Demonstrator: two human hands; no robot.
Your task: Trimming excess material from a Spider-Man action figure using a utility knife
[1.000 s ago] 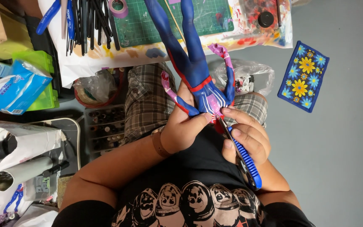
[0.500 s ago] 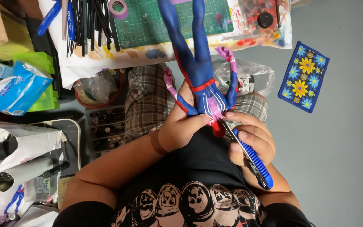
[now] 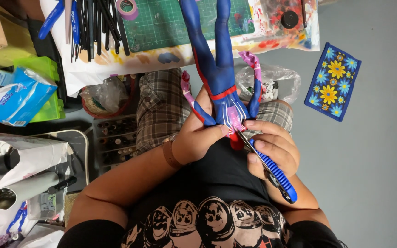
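Two hands are seen near the middle of the frame, both closed around things above a lap in plaid shorts point(image 3: 161, 108). The left hand point(image 3: 198, 138) is wrapped around the torso of a blue and red figure point(image 3: 219, 69), with the thumb pressed across its lower body; a brown band point(image 3: 169, 154) is worn at that wrist. The figure is held upside down in the view, its legs stretched toward the upper middle of the frame over a green cutting mat point(image 3: 161, 23), and its arms are wrapped in pink tape. The right hand point(image 3: 272, 149) is curled tightly around the blue ribbed handle of a hand tool point(image 3: 272, 172), whose metal tip is set against the figure just beside the left thumb; whether the tip is a blade or a jaw cannot be told. A crumpled clear plastic bag point(image 3: 272, 80) lies just right of the figure, and a blue pouch with yellow flowers point(image 3: 332, 81) lies on the grey floor at the upper right. Black brushes point(image 3: 95, 23) are laid out at the upper left.
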